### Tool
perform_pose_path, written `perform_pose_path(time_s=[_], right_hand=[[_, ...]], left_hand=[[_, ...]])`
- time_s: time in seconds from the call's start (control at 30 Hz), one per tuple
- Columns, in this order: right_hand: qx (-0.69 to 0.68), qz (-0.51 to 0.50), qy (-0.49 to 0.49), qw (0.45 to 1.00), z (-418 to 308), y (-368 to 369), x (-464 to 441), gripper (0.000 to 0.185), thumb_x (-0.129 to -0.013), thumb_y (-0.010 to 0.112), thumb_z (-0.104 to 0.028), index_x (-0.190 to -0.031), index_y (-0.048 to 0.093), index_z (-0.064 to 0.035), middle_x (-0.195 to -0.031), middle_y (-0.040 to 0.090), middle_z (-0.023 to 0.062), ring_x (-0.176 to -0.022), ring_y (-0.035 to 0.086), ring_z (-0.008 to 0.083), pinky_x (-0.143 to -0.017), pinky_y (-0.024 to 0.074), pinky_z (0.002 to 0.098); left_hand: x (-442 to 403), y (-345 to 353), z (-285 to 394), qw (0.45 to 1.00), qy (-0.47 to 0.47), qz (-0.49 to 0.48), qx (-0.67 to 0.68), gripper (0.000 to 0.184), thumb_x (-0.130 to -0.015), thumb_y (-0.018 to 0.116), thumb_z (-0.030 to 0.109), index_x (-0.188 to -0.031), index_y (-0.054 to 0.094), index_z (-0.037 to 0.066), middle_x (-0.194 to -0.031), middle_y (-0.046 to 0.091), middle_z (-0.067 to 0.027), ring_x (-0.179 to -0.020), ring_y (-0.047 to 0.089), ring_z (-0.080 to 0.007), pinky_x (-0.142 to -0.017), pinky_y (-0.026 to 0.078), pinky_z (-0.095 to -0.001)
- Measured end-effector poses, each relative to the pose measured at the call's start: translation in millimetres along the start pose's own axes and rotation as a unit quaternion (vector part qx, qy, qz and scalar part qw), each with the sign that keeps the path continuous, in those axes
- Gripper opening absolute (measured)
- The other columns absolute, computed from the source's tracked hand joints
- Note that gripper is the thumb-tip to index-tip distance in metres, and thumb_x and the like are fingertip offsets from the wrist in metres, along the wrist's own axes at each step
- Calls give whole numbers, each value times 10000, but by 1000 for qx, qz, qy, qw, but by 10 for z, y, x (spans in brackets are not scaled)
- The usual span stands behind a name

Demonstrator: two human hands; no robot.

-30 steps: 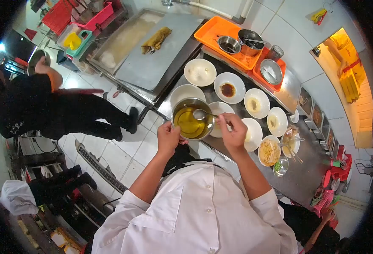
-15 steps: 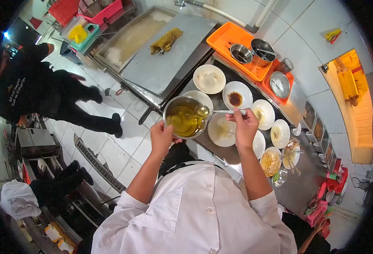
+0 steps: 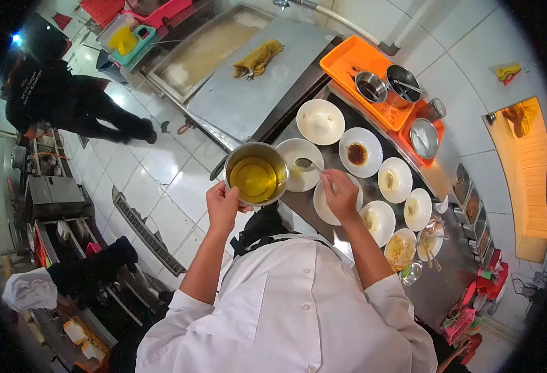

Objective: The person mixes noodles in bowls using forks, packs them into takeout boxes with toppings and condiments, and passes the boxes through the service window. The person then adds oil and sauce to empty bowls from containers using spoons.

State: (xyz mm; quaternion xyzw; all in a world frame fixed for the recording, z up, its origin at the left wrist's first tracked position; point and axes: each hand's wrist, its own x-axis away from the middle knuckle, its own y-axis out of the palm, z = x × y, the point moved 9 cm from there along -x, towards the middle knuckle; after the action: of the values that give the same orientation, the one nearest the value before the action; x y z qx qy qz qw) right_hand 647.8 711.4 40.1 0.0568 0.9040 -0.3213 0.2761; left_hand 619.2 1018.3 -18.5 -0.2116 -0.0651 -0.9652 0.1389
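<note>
My left hand (image 3: 225, 206) grips the rim of a metal pot (image 3: 278, 163) that holds clear yellow oil (image 3: 253, 181). In my right hand (image 3: 341, 196) is a metal ladle (image 3: 316, 166), its small scoop low over a white bowl (image 3: 295, 147) just right of the pot. Another white bowl (image 3: 324, 208) is partly hidden beneath my right hand. Around these stand several more white bowls. One of them holds dark brown sauce (image 3: 357, 153), and others have a little pale stuff at the bottom.
An orange tray (image 3: 341, 59) with metal pots stands behind the bowls. A folded cloth (image 3: 258, 59) lies on the metal sheet (image 3: 242, 102) at the back. Nearer right is a bowl of yellowish food (image 3: 402, 250). A person in black (image 3: 56, 93) is at the far left.
The ladle has left the pot and is now over the white bowl beside it. The pot has shifted slightly left. The person in black has moved farther away.
</note>
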Motion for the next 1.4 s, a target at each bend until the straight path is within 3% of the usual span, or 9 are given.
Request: perform_pose_path(time_s=[0.03,0.27,0.33,0.6,0.67,0.83,0.9,1.23,1.4], right_hand=[[5,-32,-23,999,-119,-30,-30,83,-838,707,2,-916,687,24,-951,702,135,-827,693,282,-735,554,339],[-17,123,27,992,-524,-690,-401,54,-849,690,28,-902,697,16,-924,715,134,-823,707,236,-739,554,309],[-123,116,99,981,-456,-655,-531,47,-847,696,23,-893,698,14,-909,718,131,-780,704,216,-720,548,288],[-37,35,172,984,13,-103,-542,42,-900,648,28,-868,641,54,-816,684,97,-717,698,147,-659,565,258],[-226,91,334,911,413,-35,-374,106,-911,660,-23,-836,617,38,-812,689,94,-711,700,147,-630,546,232],[-292,139,413,851,652,-238,-388,92,-934,637,-32,-876,592,24,-802,677,119,-711,711,180,-631,591,263],[-291,153,412,850,587,-354,-501,98,-937,634,-38,-869,591,18,-806,679,118,-711,711,179,-633,588,261],[-246,207,433,842,979,-402,-831,146,-944,647,-100,-851,571,-18,-783,690,90,-712,708,151,-636,548,236],[-153,168,311,923,1445,76,-683,162,-947,644,-103,-832,606,5,-771,692,70,-733,683,119,-669,533,260]], left_hand=[[-2,44,23,1000,-4,-5,5,177,-898,487,20,-972,620,-71,-701,665,-149,-483,649,-192,-423,504,-252],[-55,462,187,998,-6,-55,16,177,-898,487,12,-972,623,-73,-704,673,-154,-475,648,-194,-411,499,-253],[-92,609,216,997,-1,-73,19,176,-898,486,11,-971,624,-72,-704,674,-152,-475,648,-195,-409,498,-253],[-288,1085,224,989,-22,-140,26,94,-890,527,4,-830,584,-40,-606,606,-71,-476,653,-192,-399,515,-254],[-356,1159,178,987,-25,-161,4,162,-898,506,18,-953,626,-76,-700,674,-138,-476,644,-177,-412,514,-250],[-529,1249,182,985,-38,-169,-10,175,-897,494,13,-950,636,-72,-693,671,-132,-478,646,-178,-417,518,-249],[-583,1269,269,985,-48,-167,-1,116,-897,526,1,-795,567,-36,-600,553,-34,-473,644,-186,-412,547,-277],[-849,1163,329,980,-67,-186,-15,144,-899,512,-2,-933,630,-79,-641,628,-86,-478,654,-189,-415,532,-256],[-913,1098,322,981,-82,-173,-11,140,-890,514,-9,-931,631,-73,-657,645,-102,-475,653,-189,-413,529,-254]])
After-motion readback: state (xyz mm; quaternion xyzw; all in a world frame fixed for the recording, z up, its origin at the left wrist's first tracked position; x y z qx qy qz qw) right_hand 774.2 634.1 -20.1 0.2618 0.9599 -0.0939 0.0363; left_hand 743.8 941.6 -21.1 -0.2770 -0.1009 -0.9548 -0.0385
